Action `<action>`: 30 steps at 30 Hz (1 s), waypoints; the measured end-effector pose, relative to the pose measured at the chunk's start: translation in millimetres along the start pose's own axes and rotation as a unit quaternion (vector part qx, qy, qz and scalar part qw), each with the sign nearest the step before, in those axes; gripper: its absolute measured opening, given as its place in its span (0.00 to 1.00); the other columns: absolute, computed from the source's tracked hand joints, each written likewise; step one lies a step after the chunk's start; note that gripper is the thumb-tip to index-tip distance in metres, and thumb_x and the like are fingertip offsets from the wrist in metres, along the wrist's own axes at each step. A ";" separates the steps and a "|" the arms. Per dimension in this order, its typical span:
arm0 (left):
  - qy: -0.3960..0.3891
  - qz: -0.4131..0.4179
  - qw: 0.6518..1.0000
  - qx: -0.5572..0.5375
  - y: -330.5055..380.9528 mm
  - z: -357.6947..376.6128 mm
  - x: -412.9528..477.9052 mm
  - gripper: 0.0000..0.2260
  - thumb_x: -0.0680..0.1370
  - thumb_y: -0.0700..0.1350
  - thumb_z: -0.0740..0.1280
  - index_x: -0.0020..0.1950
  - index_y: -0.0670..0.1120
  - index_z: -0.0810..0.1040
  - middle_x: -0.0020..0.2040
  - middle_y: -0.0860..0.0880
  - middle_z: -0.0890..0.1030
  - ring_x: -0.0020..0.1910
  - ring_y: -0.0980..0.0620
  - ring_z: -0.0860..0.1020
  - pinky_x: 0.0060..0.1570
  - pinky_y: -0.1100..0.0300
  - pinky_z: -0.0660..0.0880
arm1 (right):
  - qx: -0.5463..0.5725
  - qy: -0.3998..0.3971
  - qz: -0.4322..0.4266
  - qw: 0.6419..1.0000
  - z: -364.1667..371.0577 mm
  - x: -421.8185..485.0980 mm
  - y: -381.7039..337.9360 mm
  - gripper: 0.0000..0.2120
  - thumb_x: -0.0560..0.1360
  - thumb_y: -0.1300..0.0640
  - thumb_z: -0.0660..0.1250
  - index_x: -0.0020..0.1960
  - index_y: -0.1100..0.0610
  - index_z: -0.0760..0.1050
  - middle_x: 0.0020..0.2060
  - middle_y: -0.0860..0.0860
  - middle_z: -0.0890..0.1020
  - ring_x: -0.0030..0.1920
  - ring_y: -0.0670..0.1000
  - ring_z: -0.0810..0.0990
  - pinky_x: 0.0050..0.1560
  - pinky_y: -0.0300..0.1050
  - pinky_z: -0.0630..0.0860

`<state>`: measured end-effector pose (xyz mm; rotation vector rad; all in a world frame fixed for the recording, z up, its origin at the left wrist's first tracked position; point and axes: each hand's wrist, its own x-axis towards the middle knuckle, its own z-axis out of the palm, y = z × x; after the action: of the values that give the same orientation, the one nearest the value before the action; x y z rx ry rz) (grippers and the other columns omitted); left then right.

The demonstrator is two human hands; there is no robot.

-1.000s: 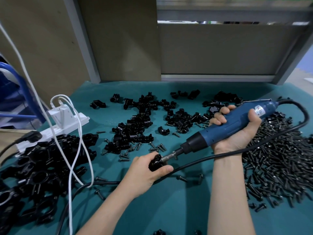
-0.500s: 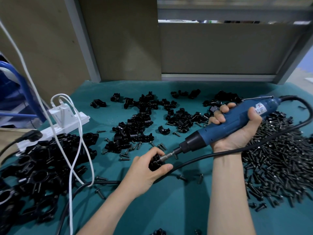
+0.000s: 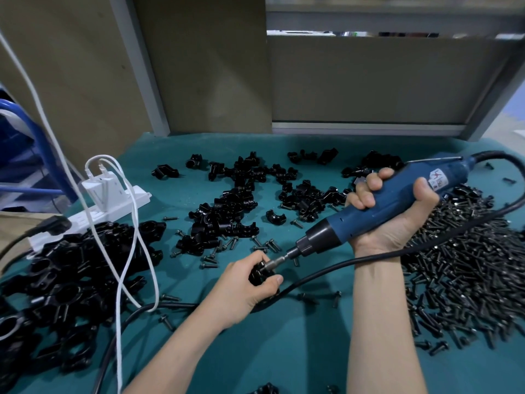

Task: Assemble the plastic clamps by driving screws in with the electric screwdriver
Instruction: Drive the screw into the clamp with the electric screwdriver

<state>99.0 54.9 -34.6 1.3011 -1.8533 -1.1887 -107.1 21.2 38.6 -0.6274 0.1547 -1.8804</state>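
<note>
My left hand [image 3: 243, 285] grips a small black plastic clamp [image 3: 259, 273] just above the teal table. My right hand [image 3: 392, 217] holds the blue electric screwdriver [image 3: 377, 207], slanted down to the left. Its metal bit [image 3: 279, 260] sits in the clamp between my left thumb and fingers. A big heap of black screws [image 3: 466, 268] lies to the right of my right forearm. Loose clamp halves [image 3: 227, 211] are scattered across the middle of the table. Most of the held clamp is hidden by my fingers.
A pile of larger black clamps [image 3: 65, 280] fills the left side. A white power strip [image 3: 110, 206] with a charger and white cables lies behind it. The screwdriver's black cord [image 3: 326, 273] loops under my right wrist. Stray screws [image 3: 264, 245] dot the teal mat [image 3: 298, 351].
The clamp and screwdriver have stayed nearly in place; the screwdriver's rear has risen slightly and the bit sits a little deeper in the clamp.
</note>
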 end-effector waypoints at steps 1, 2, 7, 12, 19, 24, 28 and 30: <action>-0.011 -0.005 1.000 -0.008 -0.2 -0.4 -0.1 0.14 0.76 0.47 0.69 0.34 0.60 0.69 0.26 0.59 0.72 0.25 0.59 0.66 0.26 0.67 0.64 | 0.001 -0.012 0.003 1.000 0.8 0.1 0.0 0.26 0.51 0.43 0.80 0.40 0.56 0.74 0.29 0.48 0.75 0.24 0.45 0.71 0.23 0.37 0.69; -0.020 -0.010 1.000 -0.021 -0.1 -0.9 -0.4 0.15 0.76 0.46 0.69 0.34 0.60 0.69 0.26 0.59 0.71 0.24 0.59 0.66 0.26 0.67 0.63 | 0.002 -0.024 0.008 1.000 1.8 0.4 0.1 0.25 0.52 0.43 0.80 0.40 0.56 0.75 0.30 0.48 0.75 0.23 0.45 0.71 0.24 0.37 0.69; -0.030 -0.028 0.997 -0.060 0.8 -2.7 -0.6 0.14 0.77 0.44 0.69 0.36 0.54 0.68 0.26 0.57 0.71 0.24 0.57 0.65 0.24 0.66 0.62 | -0.003 -0.063 0.020 0.998 5.5 1.4 0.6 0.23 0.56 0.43 0.79 0.41 0.56 0.75 0.30 0.48 0.76 0.24 0.45 0.72 0.24 0.37 0.70; -0.105 -0.069 0.987 -0.099 6.6 -0.9 -4.1 0.11 0.78 0.45 0.67 0.40 0.48 0.68 0.28 0.55 0.76 0.21 0.59 0.68 0.22 0.70 0.63 | -0.009 -0.070 0.021 0.997 -0.9 1.1 -2.0 0.24 0.56 0.42 0.78 0.42 0.56 0.76 0.33 0.48 0.78 0.25 0.45 0.73 0.26 0.37 0.71; -0.133 -0.090 0.980 -0.116 9.9 -5.3 -5.6 0.13 0.74 0.48 0.72 0.43 0.48 0.68 0.35 0.48 0.83 0.24 0.57 0.71 0.22 0.68 0.64 | -0.016 -0.063 0.042 0.997 -7.3 1.2 -8.0 0.25 0.57 0.44 0.79 0.46 0.54 0.74 0.36 0.47 0.78 0.28 0.45 0.75 0.31 0.38 0.73; -0.147 -0.095 0.974 -0.143 11.7 -5.7 -5.5 0.10 0.73 0.44 0.74 0.46 0.46 0.72 0.34 0.48 0.81 0.24 0.56 0.68 0.22 0.66 0.61 | 0.015 -0.052 0.042 0.998 -12.9 0.3 -9.3 0.26 0.55 0.46 0.80 0.45 0.56 0.73 0.33 0.47 0.77 0.25 0.45 0.73 0.29 0.38 0.72; -0.165 -0.101 0.965 -0.174 14.1 -5.6 -5.6 0.11 0.75 0.43 0.71 0.54 0.44 0.72 0.38 0.47 0.83 0.24 0.57 0.68 0.21 0.67 0.60 | 0.020 -0.060 0.037 0.997 -13.2 1.6 -13.7 0.25 0.55 0.47 0.80 0.44 0.57 0.73 0.32 0.48 0.77 0.24 0.45 0.73 0.28 0.38 0.71; -0.204 -0.103 0.954 -0.193 14.1 -7.0 -6.3 0.10 0.76 0.46 0.70 0.51 0.43 0.72 0.39 0.46 0.83 0.22 0.57 0.68 0.20 0.67 0.59 | 0.036 -0.070 0.037 0.996 -13.4 1.0 -14.8 0.26 0.54 0.48 0.81 0.43 0.58 0.73 0.30 0.49 0.77 0.23 0.46 0.73 0.27 0.37 0.71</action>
<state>101.2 60.3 -18.7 1.1024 -1.6510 -1.9422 -126.3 23.7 33.4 -0.6929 0.0181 -1.7554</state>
